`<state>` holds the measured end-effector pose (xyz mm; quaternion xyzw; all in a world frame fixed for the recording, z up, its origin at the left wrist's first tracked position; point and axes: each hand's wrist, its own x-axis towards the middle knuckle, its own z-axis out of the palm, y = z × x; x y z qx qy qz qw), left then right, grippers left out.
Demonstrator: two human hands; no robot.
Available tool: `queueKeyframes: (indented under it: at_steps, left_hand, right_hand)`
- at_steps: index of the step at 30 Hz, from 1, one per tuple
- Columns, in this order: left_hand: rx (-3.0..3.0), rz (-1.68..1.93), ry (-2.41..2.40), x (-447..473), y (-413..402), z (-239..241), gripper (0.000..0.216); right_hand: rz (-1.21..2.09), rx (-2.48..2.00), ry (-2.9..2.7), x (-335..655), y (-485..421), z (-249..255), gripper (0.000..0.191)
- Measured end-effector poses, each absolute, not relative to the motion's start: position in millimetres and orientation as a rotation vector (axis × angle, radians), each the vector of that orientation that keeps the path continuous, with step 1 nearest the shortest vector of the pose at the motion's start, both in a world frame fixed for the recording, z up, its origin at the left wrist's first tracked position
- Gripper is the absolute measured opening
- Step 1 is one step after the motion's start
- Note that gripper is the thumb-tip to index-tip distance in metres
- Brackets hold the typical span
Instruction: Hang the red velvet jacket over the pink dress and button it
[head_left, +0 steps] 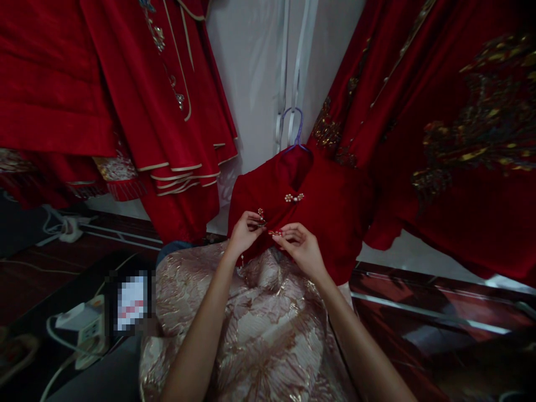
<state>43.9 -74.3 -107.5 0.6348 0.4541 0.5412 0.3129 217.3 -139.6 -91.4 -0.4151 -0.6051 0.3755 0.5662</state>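
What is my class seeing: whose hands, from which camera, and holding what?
No machine here: one camera, worn on a person's head, looks forward and down at that person's bare hands. The left hand pinches a small flower-shaped beaded fastener; the right hand holds a small red-and-gold piece beside it. Before them is a red cloth garment with a purple hanger at its neck. Shiny pale-pink fabric with a gold pattern spreads beneath the forearms. More red garments hang on both sides.

Dim light falls over a pale far wall [247, 67] and a dark reddish floor [29, 254]. A low metal rail [431, 312] crosses the right; near left, a power strip [91, 330] lies on a dark surface [79, 287].
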Motion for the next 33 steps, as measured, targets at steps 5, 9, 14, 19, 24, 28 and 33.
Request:
queueKeyframes:
  at_steps: [5,9,14,19,24,28,33]
  left_hand:
    - [1.475,1.553,1.100,51,-66,-118,0.029]
    - [1.371,1.580,0.993,50,-65,-118,0.037]
    - [1.267,1.511,0.916,48,-67,-117,0.038]
    - [1.221,1.493,0.866,49,-70,-117,0.039]
    - [1.236,1.498,0.888,51,-71,-114,0.032]
    - [1.234,1.518,0.876,52,-72,-112,0.034]
    - [1.290,1.496,0.892,53,-74,-113,0.033]
  right_hand:
    - [0.901,-0.988,-1.487,210,-107,-95,0.035]
    - [0.772,-1.012,-1.506,207,-90,-100,0.033]
    - [0.582,-1.042,-1.532,201,-86,-98,0.027]
    - [0.518,-1.080,-1.594,201,-85,-96,0.024]
    - [0.442,-1.136,-1.627,202,-87,-98,0.021]
    - [0.411,-1.141,-1.598,198,-86,-99,0.022]
    - [0.373,-1.142,-1.582,196,-90,-97,0.022]
